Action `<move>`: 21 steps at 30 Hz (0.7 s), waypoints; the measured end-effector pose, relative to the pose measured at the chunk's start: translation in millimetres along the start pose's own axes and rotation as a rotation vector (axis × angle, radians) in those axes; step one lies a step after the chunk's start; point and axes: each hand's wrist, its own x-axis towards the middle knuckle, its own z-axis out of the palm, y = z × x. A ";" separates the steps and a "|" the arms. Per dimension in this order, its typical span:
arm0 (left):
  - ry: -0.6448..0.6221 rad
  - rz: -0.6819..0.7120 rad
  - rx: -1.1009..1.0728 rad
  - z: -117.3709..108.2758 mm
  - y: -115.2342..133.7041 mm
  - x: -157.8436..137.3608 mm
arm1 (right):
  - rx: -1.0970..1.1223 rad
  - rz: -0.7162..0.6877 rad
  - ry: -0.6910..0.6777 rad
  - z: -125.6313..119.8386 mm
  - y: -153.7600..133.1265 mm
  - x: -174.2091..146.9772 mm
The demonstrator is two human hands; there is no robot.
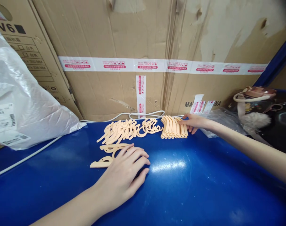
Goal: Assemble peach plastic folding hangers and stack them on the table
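Palm down over the blue table, my left hand [127, 171] has its fingers loosely bent and apart. It partly covers a few cream plastic pieces with curved openings [106, 160], and nothing shows gripped in it. My right hand [192, 122] reaches to the right end of a neat row of cream bent plastic bars [172, 127]. Its fingers are apart and touch the last bars; their far tips are partly hidden. Left of that row lie cream hook-shaped pieces [149, 126]. Farther left is an overlapping pile of cream curved arms [121, 130], like parts of folding hangers.
Large cardboard boxes [114, 37] stand along the back of the blue tabletop [176, 194]. A white plastic parcel [32, 103] bulges at left, near a white cable [27, 160]. At right are clear plastic wrap [224, 122] and a dark bag [277, 122] with a fluffy pompom [256, 121].
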 end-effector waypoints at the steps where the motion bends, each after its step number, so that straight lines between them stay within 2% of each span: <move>1: 0.002 0.003 -0.002 0.0 -0.2 -0.3 | -0.008 0.001 0.002 0.2 -1.3 -0.2; 6: 0.018 0.013 -0.001 0.3 -0.2 -1.0 | -0.116 -0.033 0.059 -7.7 -1.5 0.8; 9: 0.031 0.016 0.003 0.7 0.5 -0.5 | -0.252 -0.097 0.183 -15.6 -2.2 -9.1; 11: 0.044 0.013 0.021 0.7 1.5 -0.4 | -0.346 -0.179 0.257 -13.4 -5.9 -27.3; 14: 0.060 0.012 0.040 -0.1 4.3 -0.8 | -0.427 -0.355 0.237 8.7 -15.5 -72.6; 17: 0.089 -0.013 -0.015 -0.8 8.9 -0.8 | -0.445 -0.751 0.061 44.9 -23.9 -122.9; 19: 0.098 -0.026 -0.072 -1.0 12.0 -0.3 | -0.436 -0.885 -0.012 66.8 -26.3 -146.6; 21: 0.072 -0.035 -0.093 -1.5 14.5 0.4 | -0.482 -0.977 -0.008 80.9 -26.2 -157.7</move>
